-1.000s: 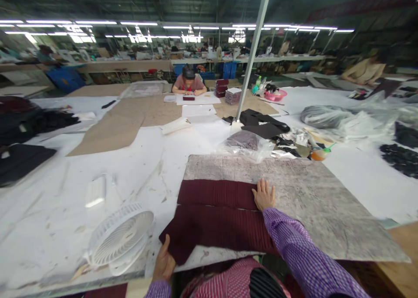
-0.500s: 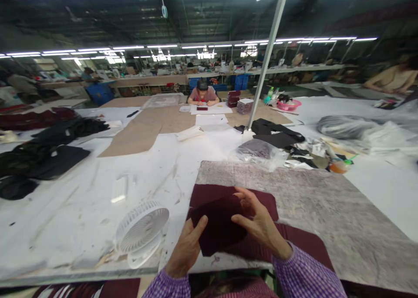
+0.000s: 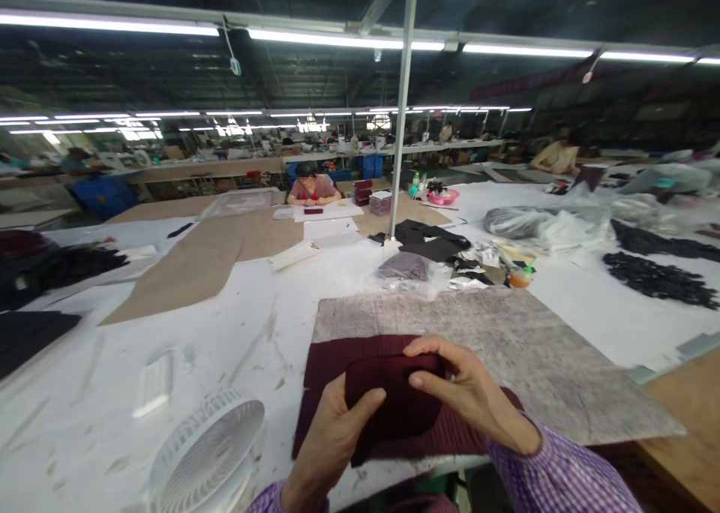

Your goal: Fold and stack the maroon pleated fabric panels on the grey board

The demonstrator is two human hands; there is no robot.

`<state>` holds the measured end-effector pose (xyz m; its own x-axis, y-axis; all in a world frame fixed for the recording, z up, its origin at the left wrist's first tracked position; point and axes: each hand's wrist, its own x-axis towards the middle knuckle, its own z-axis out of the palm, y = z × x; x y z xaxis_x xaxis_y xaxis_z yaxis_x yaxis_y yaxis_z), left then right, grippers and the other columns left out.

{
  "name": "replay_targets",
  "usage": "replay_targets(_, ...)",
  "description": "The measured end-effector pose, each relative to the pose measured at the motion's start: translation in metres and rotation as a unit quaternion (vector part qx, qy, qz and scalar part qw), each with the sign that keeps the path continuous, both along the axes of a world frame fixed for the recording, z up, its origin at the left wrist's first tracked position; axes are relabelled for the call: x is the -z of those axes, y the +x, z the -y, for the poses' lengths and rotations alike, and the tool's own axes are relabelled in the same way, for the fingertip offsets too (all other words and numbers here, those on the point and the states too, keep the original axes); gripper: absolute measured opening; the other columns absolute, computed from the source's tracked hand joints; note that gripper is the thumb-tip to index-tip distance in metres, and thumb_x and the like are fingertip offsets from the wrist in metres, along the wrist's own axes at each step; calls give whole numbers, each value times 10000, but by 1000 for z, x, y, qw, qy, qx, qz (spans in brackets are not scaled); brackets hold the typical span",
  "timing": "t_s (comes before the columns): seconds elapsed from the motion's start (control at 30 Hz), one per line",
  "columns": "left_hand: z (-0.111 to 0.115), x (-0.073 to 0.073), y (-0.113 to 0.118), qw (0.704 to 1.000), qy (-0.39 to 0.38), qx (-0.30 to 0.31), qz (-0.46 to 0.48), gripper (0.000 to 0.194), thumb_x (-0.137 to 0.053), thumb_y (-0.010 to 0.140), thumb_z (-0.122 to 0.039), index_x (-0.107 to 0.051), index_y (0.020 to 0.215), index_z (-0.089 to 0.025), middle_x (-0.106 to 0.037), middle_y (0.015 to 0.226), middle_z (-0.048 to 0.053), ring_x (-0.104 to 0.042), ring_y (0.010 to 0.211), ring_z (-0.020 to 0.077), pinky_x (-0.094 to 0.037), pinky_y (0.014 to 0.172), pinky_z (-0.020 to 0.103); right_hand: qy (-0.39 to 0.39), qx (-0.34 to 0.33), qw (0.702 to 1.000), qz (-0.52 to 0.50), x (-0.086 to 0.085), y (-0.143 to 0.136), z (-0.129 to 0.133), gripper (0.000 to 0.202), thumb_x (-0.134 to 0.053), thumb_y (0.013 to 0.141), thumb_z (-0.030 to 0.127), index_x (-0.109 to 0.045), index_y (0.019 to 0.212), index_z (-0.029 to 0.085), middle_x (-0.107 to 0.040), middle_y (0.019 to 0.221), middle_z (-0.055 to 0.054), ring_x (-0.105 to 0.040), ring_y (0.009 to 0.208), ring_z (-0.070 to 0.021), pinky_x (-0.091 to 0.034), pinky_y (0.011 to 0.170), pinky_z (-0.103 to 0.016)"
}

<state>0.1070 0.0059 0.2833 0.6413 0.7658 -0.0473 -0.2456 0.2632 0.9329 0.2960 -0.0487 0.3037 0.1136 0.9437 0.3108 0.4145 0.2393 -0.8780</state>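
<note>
holding maroon fabric (image 3: 399,400), left hand (image 3: 331,434) thumb foremost, right hand (image 3: 475,389) seemingly curled

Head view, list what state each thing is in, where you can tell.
Held cloth: lifted, in both hands.
Left hand: gripping the held cloth.
Right hand: gripping its upper right.
Maroon cloth beneath: lying on the board.
Gray board: flat.
Fan: tilted; running or not, unclear.
Ceiling lights: on.
Pink basin: holding things.
Plastic bag: dark cloth inside.
</note>
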Motion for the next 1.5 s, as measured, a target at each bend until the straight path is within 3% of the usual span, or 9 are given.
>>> replay_targets(0.13,4,-14,1,999,29,-18,-38,368,-632,802,-318,-655,1131,-153,-723,1055,91,-650,966,265,-507,870,383,31,8,999,9,-1,-2,0,141,-673,807,344,-635,879,230,-660,833,-10,-607,749,-153,-491,654,-244)
replay_targets(0.27,5,-12,0,997,9,-67,-34,454,-656,781,-331,-609,1192,-144,-736,997,92,-659,910,251,-519,819,357,90,16,995,24,6,-2,2,122,-661,824,347,-648,862,231,-649,853,-21,-603,808,-166,-481,713,-258)
replay_targets(0.4,5,-8,1,993,-17,-116,-12,480,-680,762,-314,-598,1202,-143,-739,980,95,-663,895,254,-513,826,368,22,-19,1000,-11,7,-5,3,215,-613,849,398,-681,836,195,-620,805,-37,-574,738,-170,-470,629,-257)
replay_targets(0.63,12,-13,4,988,-86,-122,33,441,-688,754,-332,-627,1157,-162,-735,981,90,-628,1012,281,-497,874,381,-63,-85,986,-131,1,-14,2,198,-623,845,357,-710,875,182,-660,792,-23,-587,748,-160,-481,664,-240)
replay_targets(0.77,14,-22,3,977,-143,-135,80,415,-556,835,-442,-643,1133,-166,-712,1055,110,-594,1088,273,-455,946,380,-57,-69,992,-93,4,-10,2,179,-606,857,326,-690,843,169,-668,835,-39,-582,772,-170,-475,697,-255)
replay_targets(0.9,12,-25,5,968,-185,-106,133,374,-492,883,-380,-626,1148,-152,-712,1047,114,-599,1076,265,-448,942,390,-51,-65,995,-49,8,-5,2,152,-591,870,301,-651,817,172,-652,849,-39,-595,809,-186,-476,730,-270)
replay_targets(1.27,5,-17,9,953,-237,-145,120,234,-571,803,-248,-710,952,-132,-728,945,83,-575,1064,268,-378,978,376,-60,-93,994,-2,4,4,2,130,-561,898,258,-671,958,221,-670,964,-19,-615,881,-169,-471,789,-249)
replay_targets(1.37,3,-13,11,941,-258,-184,115,164,-612,769,-224,-733,834,-135,-733,833,68,-567,1063,267,-370,984,374,-47,-102,993,28,3,5,0,111,-564,897,244,-672,914,223,-663,938,-6,-609,852,-149,-460,763,-229)
replay_targets(1.5,0,-9,13,936,-271,-189,116,182,-609,765,-227,-743,859,-146,-741,825,60,-574,1042,256,-369,981,373,-48,-122,991,36,1,6,-5,114,-555,899,228,-642,829,201,-645,912,-3,-594,833,-143,-450,752,-228)
